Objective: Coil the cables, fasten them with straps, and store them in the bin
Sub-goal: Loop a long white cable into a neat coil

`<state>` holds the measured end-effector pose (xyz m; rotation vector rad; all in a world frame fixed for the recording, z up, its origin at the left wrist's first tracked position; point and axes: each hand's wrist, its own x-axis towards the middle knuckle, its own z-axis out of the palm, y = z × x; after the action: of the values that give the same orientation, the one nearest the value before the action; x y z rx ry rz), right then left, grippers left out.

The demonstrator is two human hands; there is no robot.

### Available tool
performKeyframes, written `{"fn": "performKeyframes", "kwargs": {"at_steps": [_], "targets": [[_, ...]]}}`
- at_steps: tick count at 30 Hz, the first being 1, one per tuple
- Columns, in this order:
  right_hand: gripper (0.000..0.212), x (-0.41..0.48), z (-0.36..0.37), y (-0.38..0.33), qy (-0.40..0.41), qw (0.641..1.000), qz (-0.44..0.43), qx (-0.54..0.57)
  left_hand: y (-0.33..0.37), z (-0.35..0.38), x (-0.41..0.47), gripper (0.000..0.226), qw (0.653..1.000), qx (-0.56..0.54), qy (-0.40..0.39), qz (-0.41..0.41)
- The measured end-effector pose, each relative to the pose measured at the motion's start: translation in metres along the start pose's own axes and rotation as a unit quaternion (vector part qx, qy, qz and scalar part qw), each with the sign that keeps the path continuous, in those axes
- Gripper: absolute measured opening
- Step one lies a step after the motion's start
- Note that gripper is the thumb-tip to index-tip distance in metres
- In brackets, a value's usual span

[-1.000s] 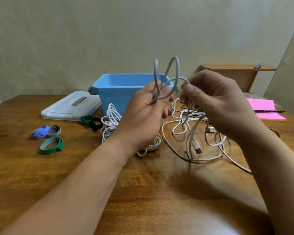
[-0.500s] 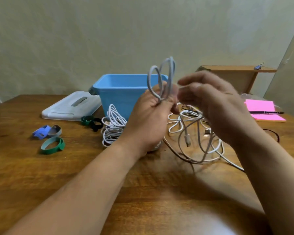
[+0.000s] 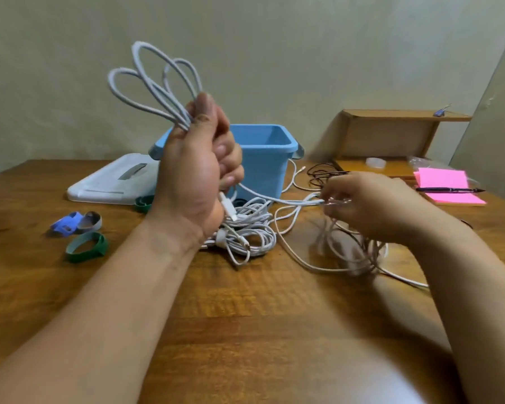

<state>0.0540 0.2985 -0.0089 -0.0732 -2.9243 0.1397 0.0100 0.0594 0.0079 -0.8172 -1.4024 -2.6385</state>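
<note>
My left hand [image 3: 197,182] is raised above the table, shut on a white cable [image 3: 155,83] whose loops fan out above the fist. The same cable runs right to my right hand [image 3: 370,204], which pinches it low over the table. A plug end hangs below my left palm. A tangle of white cables [image 3: 245,231] lies under my hands. The blue bin [image 3: 264,158] stands open behind them. Straps lie at the left: a green one [image 3: 86,247], a blue one [image 3: 66,224] and a grey one [image 3: 91,221].
A white lid [image 3: 111,180] lies left of the bin. Two more straps, dark green [image 3: 143,203] and black, sit at the bin's foot. A black cable [image 3: 322,173], a cardboard box [image 3: 388,135], pink sticky notes [image 3: 446,188] and a pen are at the right.
My left hand has risen and turned with more loops gathered in it. My right hand has dropped away to the right, drawing the cable out level between both hands.
</note>
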Motion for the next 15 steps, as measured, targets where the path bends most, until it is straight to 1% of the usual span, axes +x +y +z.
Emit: {"fn": "performKeyframes", "kwargs": {"at_steps": [1, 2, 4, 5, 6, 8, 10, 12, 14, 15], "targets": [[0.012, -0.001, -0.003, 0.006, 0.006, 1.0, 0.017, -0.008, 0.002, -0.004, 0.002, 0.041, 1.0, -0.005, 0.011, 0.004], [0.016, -0.002, -0.004, 0.01, 0.014, 1.0, 0.019, -0.019, 0.003, -0.006, 0.002, 0.041, 1.0, -0.005, 0.02, 0.004], [0.034, -0.005, -0.005, 0.005, 0.02, 0.998, -0.021, -0.05, 0.002, -0.006, 0.001, 0.04, 1.0, 0.001, 0.029, -0.002], [0.038, -0.006, -0.004, -0.002, 0.025, 0.997, -0.054, -0.053, 0.0, -0.006, 0.0, 0.041, 1.0, 0.003, 0.031, -0.003], [0.035, -0.006, -0.003, -0.007, 0.029, 0.995, -0.086, -0.049, -0.001, -0.006, 0.0, 0.041, 0.999, 0.003, 0.032, -0.004], [0.023, -0.003, 0.002, -0.012, 0.038, 0.992, -0.121, -0.03, -0.001, -0.006, 0.0, 0.041, 0.999, -0.001, 0.032, -0.005], [0.027, 0.0, 0.005, -0.01, 0.061, 0.991, -0.122, 0.006, -0.001, -0.007, 0.001, 0.04, 0.999, 0.005, 0.037, -0.012], [0.03, -0.001, 0.003, -0.007, 0.125, 0.983, -0.114, 0.075, -0.004, -0.004, 0.0, 0.038, 0.998, 0.049, 0.04, -0.024], [0.021, -0.004, -0.001, -0.006, 0.191, 0.966, -0.108, 0.136, -0.01, 0.0, -0.004, 0.034, 0.989, 0.143, 0.025, -0.033], [0.017, -0.006, -0.003, -0.007, 0.216, 0.96, -0.108, 0.144, -0.014, 0.003, -0.007, 0.032, 0.98, 0.194, 0.007, -0.037]]}}
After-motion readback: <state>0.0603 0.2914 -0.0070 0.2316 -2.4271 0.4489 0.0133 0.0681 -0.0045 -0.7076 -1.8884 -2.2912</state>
